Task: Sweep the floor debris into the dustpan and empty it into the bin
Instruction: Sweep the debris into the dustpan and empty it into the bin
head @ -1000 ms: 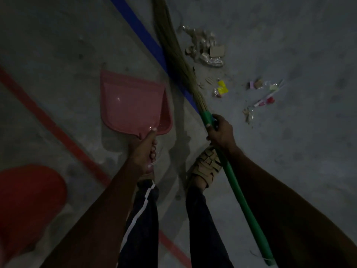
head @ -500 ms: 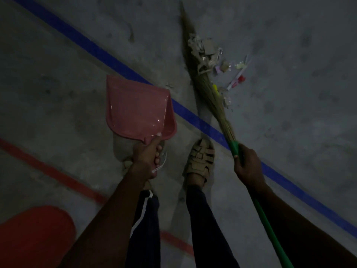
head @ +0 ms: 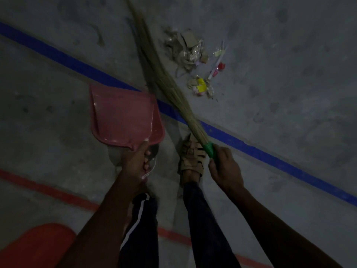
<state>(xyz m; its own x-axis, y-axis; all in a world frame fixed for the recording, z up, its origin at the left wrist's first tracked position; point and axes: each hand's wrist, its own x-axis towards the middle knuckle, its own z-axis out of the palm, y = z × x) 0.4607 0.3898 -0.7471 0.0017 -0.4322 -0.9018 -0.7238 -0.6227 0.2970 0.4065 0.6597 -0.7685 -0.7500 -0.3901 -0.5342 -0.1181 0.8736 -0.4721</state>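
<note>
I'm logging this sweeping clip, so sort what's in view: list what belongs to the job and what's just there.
Part of the job:
- broom, gripped by the right hand
- pink dustpan, held by the left hand
- debris pile and scattered wrappers
- red bin, partly in view at lower left

Just there:
- blue floor line
- red floor line
- sandal

A: Dustpan (head: 123, 120): pink plastic, flat scoop, held above the grey floor by its handle at the near end, mouth pointing away, nothing visible inside.

B: Broom (head: 164, 78): long tan grass bristles bound into a green handle, slanting up-left across the blue line. Debris?

A: Debris (head: 193, 55): loose scatter just right of the bristles. Tan cardboard scraps, clear wrappers, one yellow piece, one red piece, a thin white stick.

B: Bin (head: 36, 246): red-orange, lower-left corner, partly cropped.
</note>
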